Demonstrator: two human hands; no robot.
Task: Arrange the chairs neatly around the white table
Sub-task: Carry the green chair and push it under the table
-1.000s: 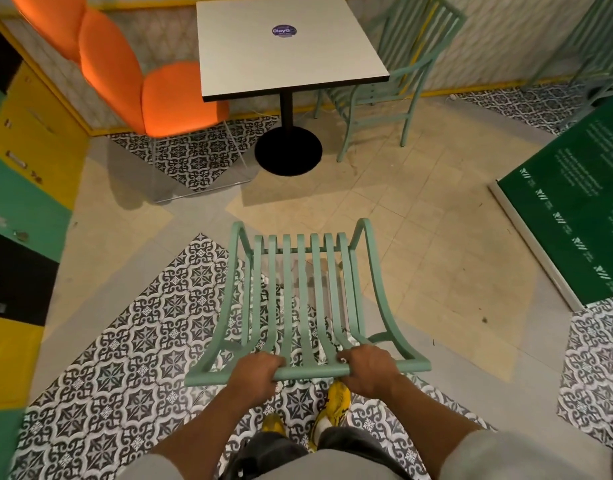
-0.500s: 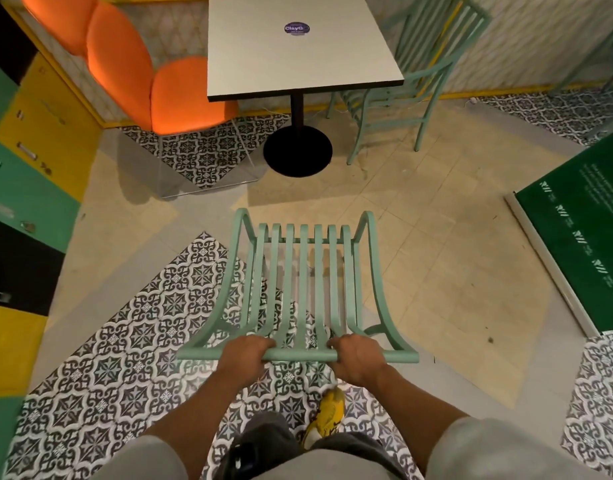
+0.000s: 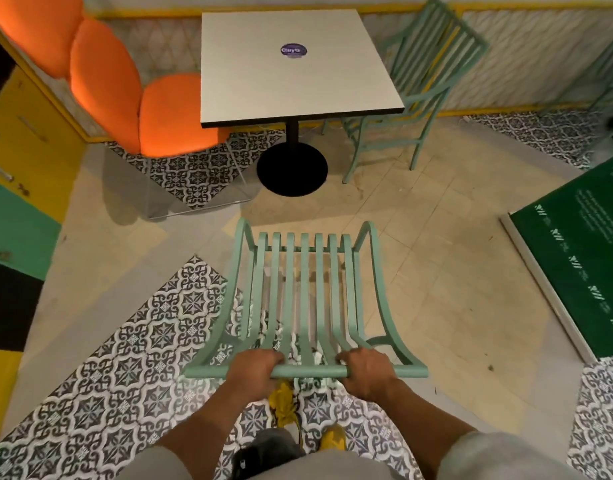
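One worktop, one orange chair, two slatted green: far chair upper right, near chair gripped by left hand and right hand.

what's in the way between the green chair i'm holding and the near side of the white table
Nothing visible: only bare floor lies between the held green chair and the white table. The orange chair sits left of that path, the second green chair right.
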